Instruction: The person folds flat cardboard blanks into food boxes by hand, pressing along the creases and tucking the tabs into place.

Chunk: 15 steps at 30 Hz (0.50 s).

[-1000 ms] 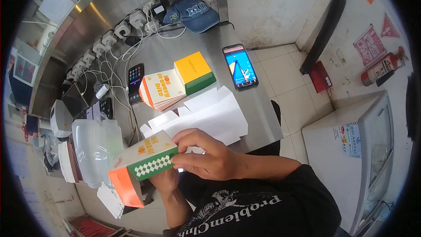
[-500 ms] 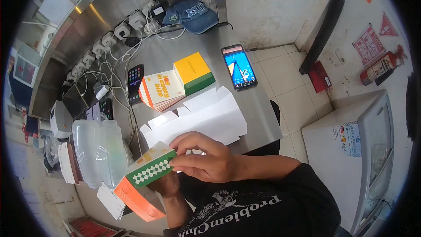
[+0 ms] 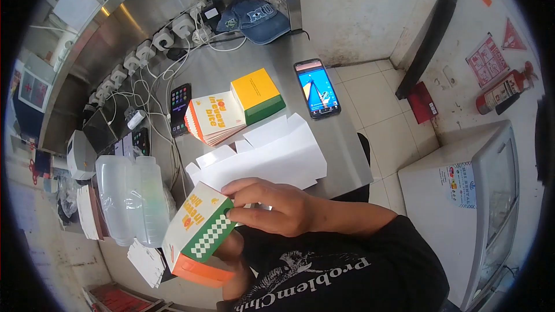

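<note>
A small folded carton box (image 3: 196, 219), white with yellow lettering, has a green side with white diamonds and an orange flap. My right hand (image 3: 272, 205) pinches its upper right corner between thumb and fingers. Behind the box's lower right side is my left hand (image 3: 232, 247), its fingers hidden by the carton. A white unfolded card sheet (image 3: 272, 159) lies on the metal table just beyond my right hand. Farther back lies a stack of printed cartons (image 3: 217, 117) with a yellow and green panel.
A lit phone (image 3: 318, 89) lies on the table's right side, and a darker phone (image 3: 180, 110) is left of the cartons. A blue cap (image 3: 254, 20), chargers and cables line the back. Clear plastic containers (image 3: 130, 202) stand at the left.
The box has turned and tilted, bringing its white lettered face more into view. Its orange flap swung down and to the right. My right hand keeps its pinch at the corner.
</note>
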Available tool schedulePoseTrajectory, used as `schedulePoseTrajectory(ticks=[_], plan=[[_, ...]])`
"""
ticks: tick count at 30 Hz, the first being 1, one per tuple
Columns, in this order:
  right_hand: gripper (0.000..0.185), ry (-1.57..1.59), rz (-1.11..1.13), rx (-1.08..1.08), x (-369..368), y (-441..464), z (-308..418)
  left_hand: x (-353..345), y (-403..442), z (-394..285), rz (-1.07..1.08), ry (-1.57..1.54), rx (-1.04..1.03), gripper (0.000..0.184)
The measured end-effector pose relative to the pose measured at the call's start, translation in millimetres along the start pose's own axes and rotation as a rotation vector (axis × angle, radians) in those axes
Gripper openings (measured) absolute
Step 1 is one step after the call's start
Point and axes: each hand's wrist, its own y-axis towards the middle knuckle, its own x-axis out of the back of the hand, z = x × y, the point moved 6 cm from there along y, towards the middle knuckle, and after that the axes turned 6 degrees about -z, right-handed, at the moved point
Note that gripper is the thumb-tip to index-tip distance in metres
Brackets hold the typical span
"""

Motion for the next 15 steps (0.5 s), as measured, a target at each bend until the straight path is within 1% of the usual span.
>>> schedulePoseTrajectory(ticks=[2,4,5,6,8,9,11,12,15], plan=[[0.023,-0.019,0.004,0.014,0.5,1.6,1.2,0.4,0.9,-1.6,0.000,0.053,-0.005,0.021],[0.022,-0.038,0.006,0.027,0.2,1.2,2.2,0.2,-2.5,1.4,0.069,0.192,-0.052,0.027],[0.023,-0.022,-0.005,0.014,0.0,0.2,1.7,-0.1,-6.0,8.2,0.067,0.193,-0.050,0.027],[0.024,-0.007,-0.017,0.002,0.0,-0.2,0.9,-0.3,-7.3,14.5,0.020,-0.013,-0.017,0.027],[0.025,0.016,-0.024,-0.005,0.2,0.5,2.4,3.1,-9.7,19.7,-0.023,-0.221,0.018,0.028],[0.027,0.037,-0.032,-0.011,0.8,0.8,2.8,2.7,-2.3,8.5,0.027,-0.116,-0.027,0.029],[0.029,0.058,-0.034,-0.026,-0.9,-1.2,2.2,-0.4,2.0,1.8,0.077,-0.009,-0.072,0.030],[0.030,0.082,-0.036,-0.039,-1.9,-1.7,1.5,-0.6,2.4,3.4,0.058,-0.098,-0.050,0.031],[0.031,0.059,0.001,-0.006,-4.5,-1.7,5.4,1.2,-7.7,20.8,0.052,-0.204,0.004,0.034]])
